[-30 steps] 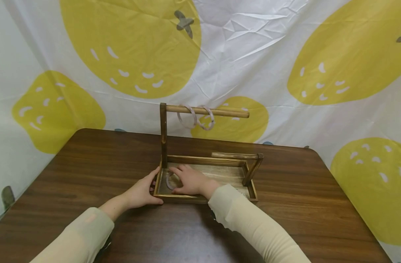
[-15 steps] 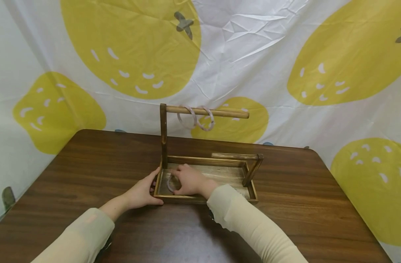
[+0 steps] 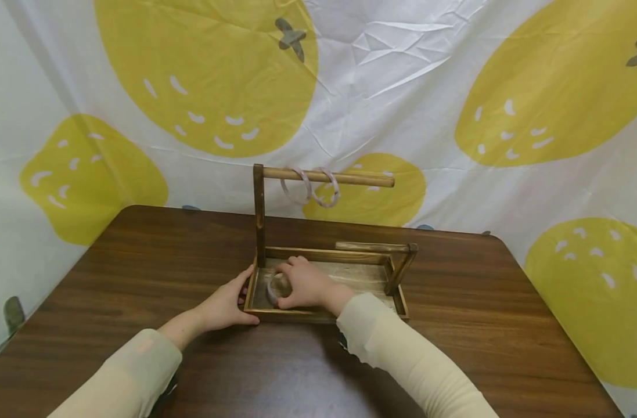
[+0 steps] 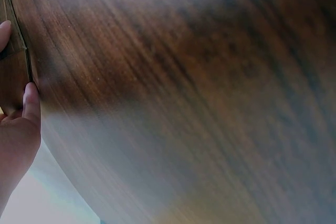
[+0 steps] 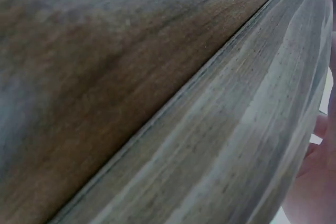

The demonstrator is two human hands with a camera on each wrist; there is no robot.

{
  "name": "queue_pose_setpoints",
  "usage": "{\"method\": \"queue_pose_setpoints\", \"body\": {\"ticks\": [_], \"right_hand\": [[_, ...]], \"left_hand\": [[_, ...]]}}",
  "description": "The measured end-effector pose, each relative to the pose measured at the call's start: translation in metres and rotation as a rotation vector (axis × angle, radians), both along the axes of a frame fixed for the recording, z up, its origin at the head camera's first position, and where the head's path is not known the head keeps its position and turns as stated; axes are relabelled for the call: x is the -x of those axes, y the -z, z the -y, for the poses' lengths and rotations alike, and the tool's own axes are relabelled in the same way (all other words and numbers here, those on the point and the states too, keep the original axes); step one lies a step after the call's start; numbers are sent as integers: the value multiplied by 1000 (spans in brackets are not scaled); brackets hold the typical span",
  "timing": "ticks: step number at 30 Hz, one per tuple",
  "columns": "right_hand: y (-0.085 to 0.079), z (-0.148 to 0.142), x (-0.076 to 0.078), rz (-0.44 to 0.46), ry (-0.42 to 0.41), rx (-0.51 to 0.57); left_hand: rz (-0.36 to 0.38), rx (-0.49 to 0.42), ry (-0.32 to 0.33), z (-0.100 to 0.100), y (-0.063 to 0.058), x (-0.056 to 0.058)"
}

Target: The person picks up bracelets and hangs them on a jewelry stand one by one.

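A wooden bracelet stand (image 3: 326, 317) with a tray base sits on the table. Its left end is held by my left hand (image 3: 221, 305), thumb at the front corner and fingers along the side wall; the left wrist view shows this hand (image 4: 18, 140) at the edge. Inside the tray my right hand (image 3: 308, 284) pinches a pale bangle (image 3: 269, 290), whose right part is hidden by the fingers. Two more pale lilac bangles (image 3: 335, 191) hang on the upper bar (image 3: 367, 178). In the right wrist view, the tray's front wall (image 5: 226, 119) covers much of the right hand.
A tall post (image 3: 259, 215) rises at the tray's left end. At the right end a short post carries a lower bar (image 3: 370, 247) pointing left. The brown table (image 3: 470, 325) ends at a white cloth with yellow lemon prints (image 3: 208, 75).
My right hand's fingers have closed in on the bangle in the tray and risen slightly, and the bangle has tilted up. The left hand has stayed in place.
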State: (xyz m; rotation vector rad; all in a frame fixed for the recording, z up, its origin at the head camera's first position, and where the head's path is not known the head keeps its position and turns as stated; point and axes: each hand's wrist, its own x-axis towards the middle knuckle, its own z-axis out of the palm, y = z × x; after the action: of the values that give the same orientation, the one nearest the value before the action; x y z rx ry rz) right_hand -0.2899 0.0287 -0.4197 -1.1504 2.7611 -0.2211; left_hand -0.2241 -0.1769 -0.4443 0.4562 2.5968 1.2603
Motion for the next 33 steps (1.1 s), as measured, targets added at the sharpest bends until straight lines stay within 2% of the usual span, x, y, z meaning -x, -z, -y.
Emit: {"method": "queue_pose_setpoints", "body": {"ticks": [7, 16, 33], "right_hand": [[-6, -6, -4, 37, 42, 112], [-19, -13, -10, 110, 74, 191], [-33, -22, -16, 129, 23, 295]], "left_hand": [[13, 12, -6, 0, 1, 1], [8, 1, -8, 0, -1, -1], [-9, -8, 6, -1, -2, -1]]}}
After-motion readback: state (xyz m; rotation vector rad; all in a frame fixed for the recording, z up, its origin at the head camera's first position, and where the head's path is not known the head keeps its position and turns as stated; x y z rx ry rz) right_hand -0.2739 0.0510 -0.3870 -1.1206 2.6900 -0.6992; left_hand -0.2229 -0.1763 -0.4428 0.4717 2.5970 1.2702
